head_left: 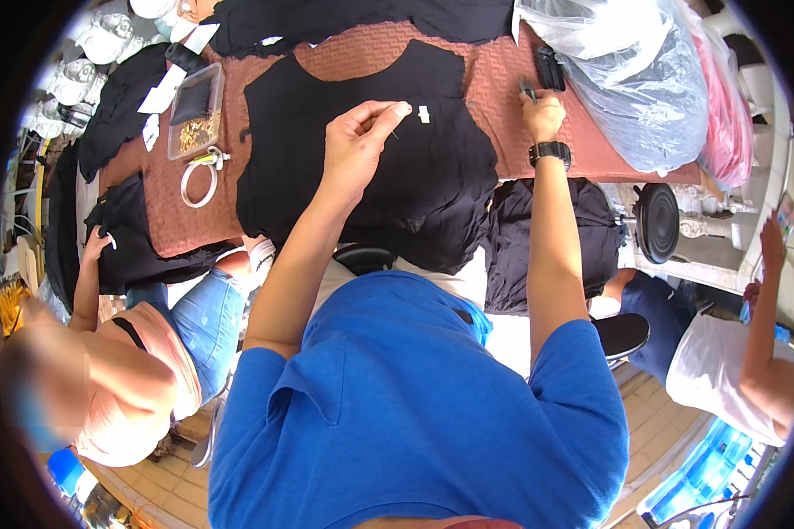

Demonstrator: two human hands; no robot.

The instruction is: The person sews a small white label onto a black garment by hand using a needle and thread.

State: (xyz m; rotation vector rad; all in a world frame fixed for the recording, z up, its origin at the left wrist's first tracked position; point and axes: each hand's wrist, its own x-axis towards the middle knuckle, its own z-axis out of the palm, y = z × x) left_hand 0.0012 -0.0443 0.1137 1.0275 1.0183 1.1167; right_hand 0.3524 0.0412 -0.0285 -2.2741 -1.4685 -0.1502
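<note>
A black garment [353, 88] with a scooped neckline lies spread on the table in front of me, and a small white tag [423, 115] shows on it. Over its middle, my left hand [359, 145] is closed in a pinch, thumb against forefinger. A thin dark sliver shows just under those fingertips, too small to name. Further right, beyond the garment's edge, my right hand [544, 115] has its fingers closed on small thread snips [528, 88], whose tips point away from me. A black watch sits on that wrist.
Reddish-brown cloth [176, 212] covers the table. At left stand a clear plastic box [196, 132] with small gold pieces, a black thread spool [185, 58] and a white ring [199, 187]. A black case [550, 69] and plastic bags [635, 97] lie right. People sit on both sides.
</note>
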